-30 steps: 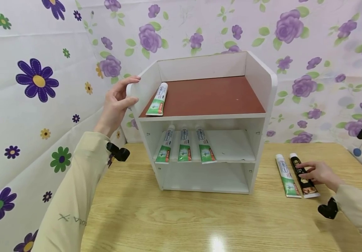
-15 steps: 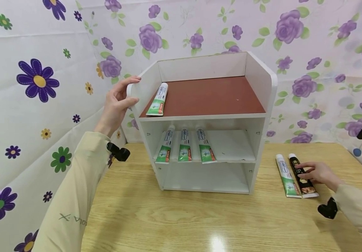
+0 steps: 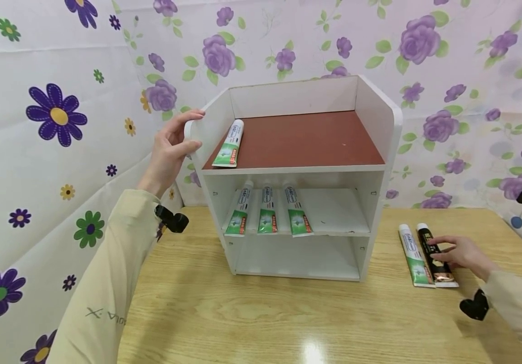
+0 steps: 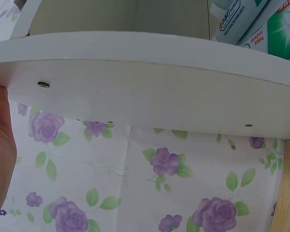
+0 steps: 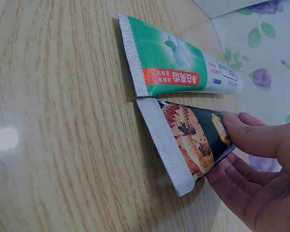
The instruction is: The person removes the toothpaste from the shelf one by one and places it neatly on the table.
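My left hand grips the upper left side panel of a white shelf unit, thumb near its front edge. In the right wrist view, my right hand holds a black toothpaste tube, thumb on one side and fingers on the other. The tube lies on the table with one long edge tipped up. Beside it lies a green and white toothpaste tube; their crimped ends meet at a corner. Another green and white tube rests on the brown top shelf at the left.
On the middle shelf, three green and white toothpaste tubes lie side by side, their ends at the front edge. The wooden table bears the unit. Flowered cloth hangs behind and at the sides.
My right hand has shifted the black toothpaste tube slightly left, against the green and white tube, and tipped it. The left hand stays on the shelf unit's side panel.
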Demonstrator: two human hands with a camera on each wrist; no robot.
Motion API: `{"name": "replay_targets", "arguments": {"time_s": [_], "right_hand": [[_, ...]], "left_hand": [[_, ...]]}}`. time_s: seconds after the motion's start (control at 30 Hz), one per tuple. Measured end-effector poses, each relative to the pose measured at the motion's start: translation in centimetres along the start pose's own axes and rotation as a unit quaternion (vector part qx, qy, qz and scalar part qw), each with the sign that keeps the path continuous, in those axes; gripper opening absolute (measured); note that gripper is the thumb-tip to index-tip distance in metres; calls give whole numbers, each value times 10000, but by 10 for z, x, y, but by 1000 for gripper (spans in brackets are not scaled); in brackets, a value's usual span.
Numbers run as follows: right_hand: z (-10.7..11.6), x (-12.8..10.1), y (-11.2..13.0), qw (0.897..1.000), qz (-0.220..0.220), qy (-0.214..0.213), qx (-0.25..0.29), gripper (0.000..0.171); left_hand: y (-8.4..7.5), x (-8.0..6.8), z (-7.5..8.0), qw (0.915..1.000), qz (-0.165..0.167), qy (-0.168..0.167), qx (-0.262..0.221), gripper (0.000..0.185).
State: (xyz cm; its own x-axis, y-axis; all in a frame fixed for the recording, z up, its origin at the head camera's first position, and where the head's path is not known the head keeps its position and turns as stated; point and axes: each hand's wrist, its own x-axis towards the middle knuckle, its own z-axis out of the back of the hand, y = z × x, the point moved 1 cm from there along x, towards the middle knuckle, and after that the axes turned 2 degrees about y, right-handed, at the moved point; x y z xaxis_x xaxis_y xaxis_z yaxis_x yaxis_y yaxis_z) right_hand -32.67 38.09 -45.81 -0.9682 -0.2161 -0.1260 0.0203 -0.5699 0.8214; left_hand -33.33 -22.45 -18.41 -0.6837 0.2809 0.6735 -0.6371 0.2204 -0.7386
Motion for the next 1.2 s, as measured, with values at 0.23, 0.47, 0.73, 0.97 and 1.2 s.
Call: {"name": "replay_targets", "arguments": {"time_s": [0.23,0.47,0.73,0.97,1.2], "right_hand": [[1,1,0,9999,89,8,-100,55],[1,1,0,9997,145,-16,-177,56],[1,2,1,9999,14,-96,-61,56],[1,2,-4,9995,48,-142,280,50],[8,0,-6,9991,228,-42,368,45]], "left_hand": [[0,-1,0,10000,47,-22,4,43],[-1,-2,0,10000,24,-34,37,44],[-2,-2,1,10000,-7,-52,48,43],[-2,-3,1,10000,9,-29,15,44],[-1,-1,1,10000,-21,31,-3,44]]}}
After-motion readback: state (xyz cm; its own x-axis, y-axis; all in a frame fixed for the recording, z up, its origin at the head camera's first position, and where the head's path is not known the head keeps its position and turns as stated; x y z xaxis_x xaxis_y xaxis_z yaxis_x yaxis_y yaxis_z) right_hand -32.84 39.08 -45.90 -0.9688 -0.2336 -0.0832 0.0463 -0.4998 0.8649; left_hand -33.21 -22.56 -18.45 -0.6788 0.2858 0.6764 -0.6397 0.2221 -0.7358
